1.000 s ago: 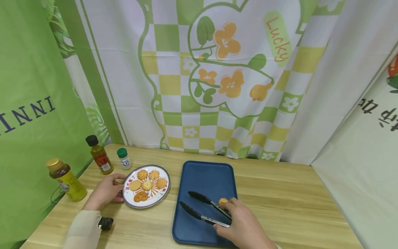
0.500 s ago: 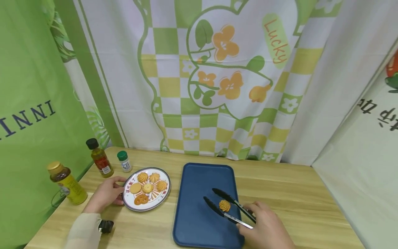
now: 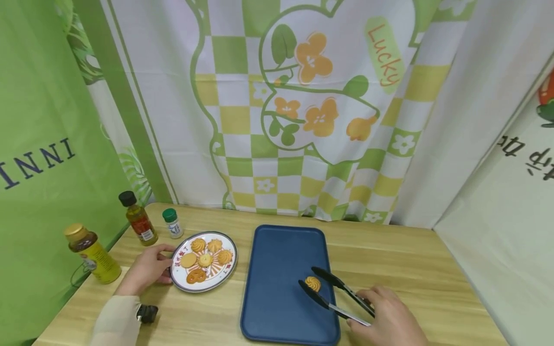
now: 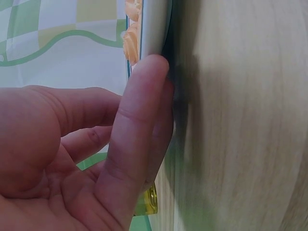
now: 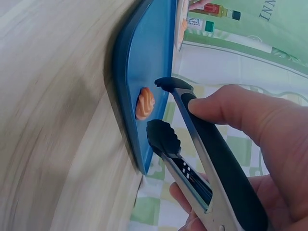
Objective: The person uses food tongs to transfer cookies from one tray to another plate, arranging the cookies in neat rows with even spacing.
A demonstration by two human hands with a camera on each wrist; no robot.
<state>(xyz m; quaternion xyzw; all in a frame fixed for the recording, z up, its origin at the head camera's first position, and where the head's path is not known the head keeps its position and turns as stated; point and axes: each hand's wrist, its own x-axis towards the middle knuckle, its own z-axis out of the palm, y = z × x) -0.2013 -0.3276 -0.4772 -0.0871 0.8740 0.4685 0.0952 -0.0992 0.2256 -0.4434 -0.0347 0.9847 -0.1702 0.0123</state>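
My right hand [image 3: 387, 315] holds black-and-silver tongs [image 3: 346, 288], thumb on one arm and fingers on the other. The spread tips stand either side of a swirled cookie [image 3: 312, 284]; in the right wrist view a gap separates them from the cookie [image 5: 145, 103]. That cookie lies on the blue tray [image 3: 277, 269], near its right edge. At the left, my left hand [image 3: 147, 269] holds the rim of a round white plate [image 3: 216, 281] bearing several cookies and a pretzel-shaped one [image 3: 196, 276]. The left wrist view has its fingers against the plate's side [image 4: 155, 29].
Left of the plate stand a yellow-labelled bottle [image 3: 93, 254], a black-capped oil bottle [image 3: 140, 223] and a small green-capped shaker [image 3: 173, 225]. A patterned curtain [image 3: 285, 192] hangs along the table's back edge. Bare wood [image 3: 402, 259] lies right of the tray.
My right hand has drawn the tongs rightward over the tray, so their tips now flank the cookie. The cookie, partly hidden by my hand earlier, shows fully. My left hand stays at the plate.
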